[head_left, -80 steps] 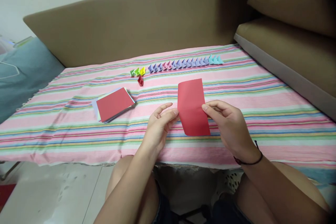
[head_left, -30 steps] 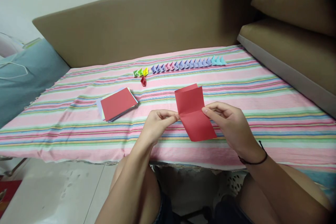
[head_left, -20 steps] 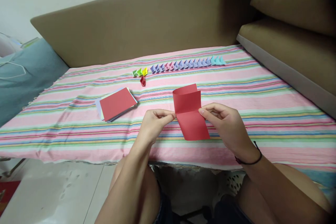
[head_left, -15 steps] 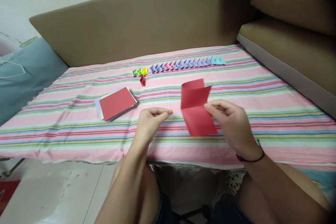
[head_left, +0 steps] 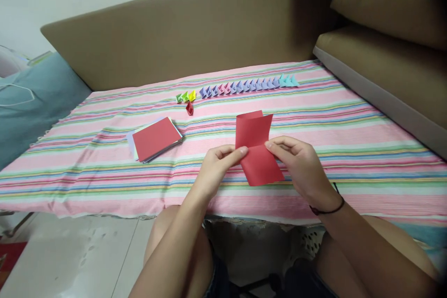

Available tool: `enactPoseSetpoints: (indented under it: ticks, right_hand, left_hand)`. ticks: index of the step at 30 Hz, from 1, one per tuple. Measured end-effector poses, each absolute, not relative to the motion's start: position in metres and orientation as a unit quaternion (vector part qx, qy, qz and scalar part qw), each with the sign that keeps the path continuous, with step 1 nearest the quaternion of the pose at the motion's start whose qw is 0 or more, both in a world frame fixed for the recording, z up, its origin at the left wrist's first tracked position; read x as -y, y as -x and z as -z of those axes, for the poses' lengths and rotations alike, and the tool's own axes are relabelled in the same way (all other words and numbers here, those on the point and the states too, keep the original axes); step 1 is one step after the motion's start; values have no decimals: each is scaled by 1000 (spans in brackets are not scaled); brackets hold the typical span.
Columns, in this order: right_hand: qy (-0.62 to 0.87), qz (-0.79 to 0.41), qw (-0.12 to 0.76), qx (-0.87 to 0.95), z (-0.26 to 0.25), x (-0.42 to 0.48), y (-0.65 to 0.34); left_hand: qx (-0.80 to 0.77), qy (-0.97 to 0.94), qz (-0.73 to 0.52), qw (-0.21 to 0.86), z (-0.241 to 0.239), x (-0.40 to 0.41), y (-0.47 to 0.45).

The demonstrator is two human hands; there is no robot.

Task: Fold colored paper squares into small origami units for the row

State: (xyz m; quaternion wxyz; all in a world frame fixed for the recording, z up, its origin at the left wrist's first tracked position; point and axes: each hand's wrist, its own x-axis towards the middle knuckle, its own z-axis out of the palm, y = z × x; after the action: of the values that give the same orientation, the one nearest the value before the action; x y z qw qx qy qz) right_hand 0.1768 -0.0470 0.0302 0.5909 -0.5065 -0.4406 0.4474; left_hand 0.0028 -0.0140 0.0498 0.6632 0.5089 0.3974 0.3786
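Note:
A folded red paper sheet [head_left: 256,146] is held above the striped cloth [head_left: 349,149], creased across its middle with the upper half standing up. My left hand [head_left: 218,170] pinches its left edge at the crease. My right hand [head_left: 296,165] pinches the right edge at the same height. A black band circles my right wrist.
A stack of coloured paper [head_left: 155,138] with a red top sheet lies to the left. A row of small folded paper boats [head_left: 244,86] runs along the far side, with one red boat [head_left: 189,108] in front. Brown cushions [head_left: 384,60] rise at right; a blue pillow [head_left: 31,102] at left.
The flat red sheet has been folded across its middle. Half a second ago my left hand had let go of the sheet; now it pinches the left edge again.

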Motion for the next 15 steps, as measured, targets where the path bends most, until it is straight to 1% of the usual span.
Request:
enactPoseSetpoints:
  ticks: [2,5,10,13,15]
  right_hand:
    - [510,-447,573,460,-31,49,-173]
    - [516,-440,555,482,-33,52,-168]
    - [508,-426,555,502,-37,56,-163]
    - [508,-419,555,508,-37,56,-165]
    - [516,-414,557,502,-37,55,-168]
  left_hand:
    - [-403,-503,-368,670,-48,18,-7]
    - [-430,-470,-391,664,-42,21,-11]
    - [-445,-461,-411,649,-40,25,-12]
    - [-430,-504,-379,646,-50,26,-7]
    - [-421,-562,-339,626,-61,27,4]
